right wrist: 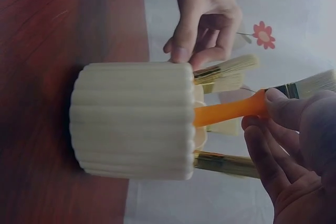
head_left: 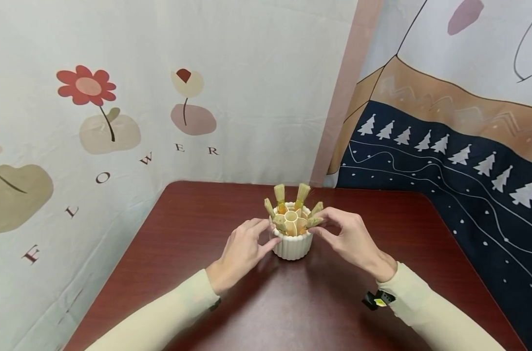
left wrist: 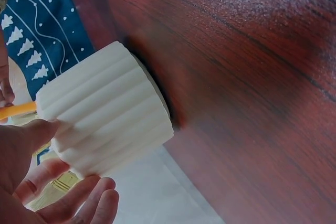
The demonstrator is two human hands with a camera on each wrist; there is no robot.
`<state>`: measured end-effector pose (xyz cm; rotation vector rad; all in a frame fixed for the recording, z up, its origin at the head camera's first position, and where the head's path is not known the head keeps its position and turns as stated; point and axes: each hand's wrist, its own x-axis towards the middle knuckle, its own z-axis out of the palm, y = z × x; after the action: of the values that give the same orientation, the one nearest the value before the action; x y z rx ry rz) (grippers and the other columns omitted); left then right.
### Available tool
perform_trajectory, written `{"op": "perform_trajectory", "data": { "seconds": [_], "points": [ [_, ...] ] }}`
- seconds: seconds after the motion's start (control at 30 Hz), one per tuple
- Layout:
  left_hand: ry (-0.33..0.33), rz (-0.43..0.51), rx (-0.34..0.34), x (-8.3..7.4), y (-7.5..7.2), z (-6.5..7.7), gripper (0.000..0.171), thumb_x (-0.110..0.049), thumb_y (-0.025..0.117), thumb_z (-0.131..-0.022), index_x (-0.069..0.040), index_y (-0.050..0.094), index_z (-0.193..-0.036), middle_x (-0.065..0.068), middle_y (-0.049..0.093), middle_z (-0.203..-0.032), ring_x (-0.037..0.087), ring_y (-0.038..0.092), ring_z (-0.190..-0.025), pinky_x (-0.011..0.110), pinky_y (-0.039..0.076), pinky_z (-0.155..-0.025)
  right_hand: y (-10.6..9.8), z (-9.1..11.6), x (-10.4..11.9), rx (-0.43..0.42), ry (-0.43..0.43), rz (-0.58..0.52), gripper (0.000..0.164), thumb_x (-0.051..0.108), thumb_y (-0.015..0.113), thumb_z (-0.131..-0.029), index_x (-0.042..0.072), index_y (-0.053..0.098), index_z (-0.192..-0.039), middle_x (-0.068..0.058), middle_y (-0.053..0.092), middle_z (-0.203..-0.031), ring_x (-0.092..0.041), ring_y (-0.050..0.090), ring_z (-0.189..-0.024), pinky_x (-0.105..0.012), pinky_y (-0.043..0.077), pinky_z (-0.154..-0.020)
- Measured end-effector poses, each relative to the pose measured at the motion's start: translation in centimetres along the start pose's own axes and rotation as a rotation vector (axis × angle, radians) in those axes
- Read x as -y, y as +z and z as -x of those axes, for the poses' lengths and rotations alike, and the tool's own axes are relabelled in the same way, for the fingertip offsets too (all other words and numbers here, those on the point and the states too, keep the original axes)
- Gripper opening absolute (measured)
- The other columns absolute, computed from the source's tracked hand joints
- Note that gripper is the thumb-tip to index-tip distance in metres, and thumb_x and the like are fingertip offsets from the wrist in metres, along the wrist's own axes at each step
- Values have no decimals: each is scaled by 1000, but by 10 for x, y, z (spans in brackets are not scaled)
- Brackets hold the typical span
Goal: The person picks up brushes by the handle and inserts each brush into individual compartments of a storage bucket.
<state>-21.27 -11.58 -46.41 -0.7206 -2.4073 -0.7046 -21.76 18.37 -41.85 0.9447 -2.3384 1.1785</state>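
A white fluted brush holder point(head_left: 292, 249) stands upright on the table, its inside divided into compartments round a central ring. Several flat paintbrushes point(head_left: 303, 194) stand in it, bristles up and fanned outward. On its left side my left hand point(head_left: 243, 249) holds the rim between thumb and fingers; the left wrist view shows the thumb on the fluted wall point(left wrist: 105, 116). My right hand point(head_left: 352, 242) is at the holder's right. In the right wrist view its thumb and fingers pinch an orange-handled paintbrush point(right wrist: 228, 111) near the metal band, the handle's lower end hidden inside the holder.
The dark red wooden table point(head_left: 196, 229) reaches back to a pale curtain point(head_left: 257, 97) printed with flowers and letters. At the right hangs a navy cloth point(head_left: 424, 165) with white trees. A black device point(head_left: 371, 301) is strapped at the right wrist.
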Motion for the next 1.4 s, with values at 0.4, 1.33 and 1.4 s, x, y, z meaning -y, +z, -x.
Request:
{"op": "perform_trajectory", "data": {
  "seconds": [0.4, 1.33, 1.4],
  "points": [
    [6, 9, -7, 0, 0, -1, 28, -29, 101, -93, -14, 79, -102, 5, 85, -103, 22, 72, -83, 44, 67, -77, 6, 4, -7, 19, -29, -8, 43, -12, 96, -87, 15, 84, -117, 2, 86, -110, -9, 84, -93, -20, 68, -89],
    [-30, 9, 15, -3, 2, 1, 28, -28, 100, -94, -13, 78, -102, 7, 85, -107, 27, 77, -87, 46, 69, -79, 26, 16, -19, 12, 15, 156, 30, 0, 91, -99, 12, 87, -126, -2, 88, -121, -21, 86, -110, -47, 72, -94],
    [-31, 13, 13, -3, 3, 0, 27, -27, 100, -94, -13, 78, -103, 7, 85, -108, 27, 77, -87, 47, 69, -80, 26, 17, -19, 7, 13, 162, 33, -1, 91, -98, 13, 87, -128, -3, 88, -124, -21, 86, -113, -47, 72, -95]
  ]
}}
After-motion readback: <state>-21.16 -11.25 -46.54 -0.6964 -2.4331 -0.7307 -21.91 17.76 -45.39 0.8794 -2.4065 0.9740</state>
